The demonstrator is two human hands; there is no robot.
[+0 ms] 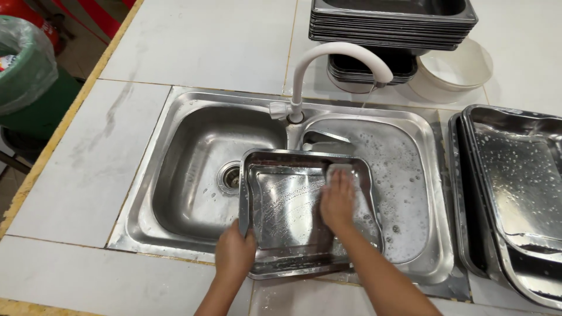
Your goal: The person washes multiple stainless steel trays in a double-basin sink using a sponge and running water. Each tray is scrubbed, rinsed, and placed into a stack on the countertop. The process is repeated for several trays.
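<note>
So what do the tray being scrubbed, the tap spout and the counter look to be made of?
Tray: likely stainless steel, shiny, mirror-like glints under suds. Tap spout: looks like white plastic or coated metal, smooth and matte. Counter: white glazed tiles, with visible grout lines.

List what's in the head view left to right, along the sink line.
Green bin → sink drain → left hand gripping steel tray → right hand pressing a sponge → stacked wet trays.

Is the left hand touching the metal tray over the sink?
Touching. The head view shows the left hand gripping the near left corner of the metal tray, fingers over its rim.
</note>
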